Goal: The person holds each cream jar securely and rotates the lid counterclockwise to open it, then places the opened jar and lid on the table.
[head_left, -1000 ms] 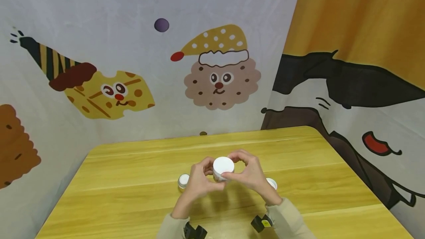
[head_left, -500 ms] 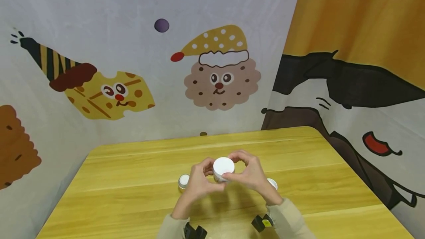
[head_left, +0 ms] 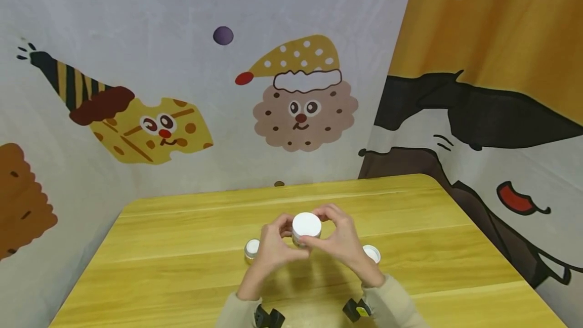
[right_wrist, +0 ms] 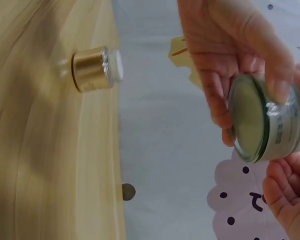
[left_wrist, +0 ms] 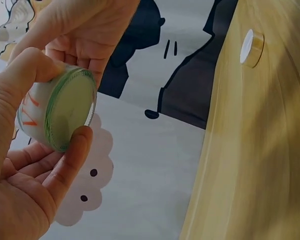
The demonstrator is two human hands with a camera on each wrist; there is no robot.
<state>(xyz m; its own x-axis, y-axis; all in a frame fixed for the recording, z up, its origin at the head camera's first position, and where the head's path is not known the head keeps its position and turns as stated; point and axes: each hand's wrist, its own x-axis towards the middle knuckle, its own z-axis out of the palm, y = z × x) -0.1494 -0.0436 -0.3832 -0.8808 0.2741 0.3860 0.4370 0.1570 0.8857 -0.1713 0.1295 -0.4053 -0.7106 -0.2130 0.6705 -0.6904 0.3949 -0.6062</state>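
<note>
Both hands hold a small glass jar [right_wrist: 282,132] with a white lid [head_left: 306,224] above the table. A pale label with fine print and a green edge round the base show in the right wrist view; an orange mark on the side shows in the left wrist view. My left hand [head_left: 275,249] grips the jar's body between thumb and fingers. With thumb in front and fingers behind, my right hand [head_left: 341,237] pinches the white lid's rim. On the table, left of the hands, stands a gold jar [right_wrist: 92,69] with a white top, partly hidden in the head view.
A loose round cap [left_wrist: 252,48], white inside and gold round its side, lies on the wooden table [head_left: 182,247] right of the hands. Behind the table hangs a cartoon-printed cloth [head_left: 191,29]. Black devices [head_left: 268,317] sit at both wrists.
My right hand has shifted slightly, its thumb sliding a little left along the jar's front. More of the loose cap shows beside the right wrist. The left hand's hold looks the same.
</note>
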